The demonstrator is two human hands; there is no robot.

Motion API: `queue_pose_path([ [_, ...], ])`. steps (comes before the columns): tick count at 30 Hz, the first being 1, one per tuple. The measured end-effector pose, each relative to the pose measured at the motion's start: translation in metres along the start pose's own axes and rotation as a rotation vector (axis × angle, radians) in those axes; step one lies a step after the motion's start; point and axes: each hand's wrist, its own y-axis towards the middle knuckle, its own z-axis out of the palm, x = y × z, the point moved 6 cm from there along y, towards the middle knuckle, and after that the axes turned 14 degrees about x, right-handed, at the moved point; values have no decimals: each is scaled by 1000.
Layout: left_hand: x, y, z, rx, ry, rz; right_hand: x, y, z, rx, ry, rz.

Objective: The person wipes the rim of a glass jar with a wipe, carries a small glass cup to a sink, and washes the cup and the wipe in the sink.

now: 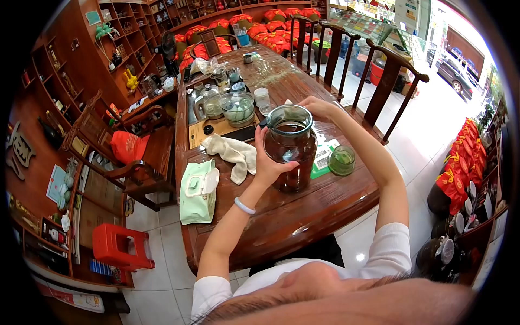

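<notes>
A large clear glass jar (291, 146) with a dark interior stands uncovered on the wooden table in front of me. My left hand (266, 162) wraps round its left side, thumb across the front. At the far right of the rim, my right hand (320, 110) has its fingers bent together. A small white piece (288, 102) shows near those fingertips; whether they hold it is unclear. Right of the jar sit a green glass lid or dish (342, 161) and a green-and-white card with a printed code (323, 157). A beige cloth (233, 154) lies left of my left hand.
A pack of wipes (198, 192) lies at the table's left edge. Beyond the cloth are a glass bowl (237, 108), a glass teapot (208, 102) and white cups (262, 97). Wooden chairs (384, 81) line the right side; a red stool (122, 246) stands left.
</notes>
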Motion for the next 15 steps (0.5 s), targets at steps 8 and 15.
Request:
queue_pose_path([
  [8,8,8,-5,40,-34,9,-4,-52,21,-420,-239,-446],
  [15,17,11,-8,62,-11,13,-3,-83,61,-750,-384,-639],
])
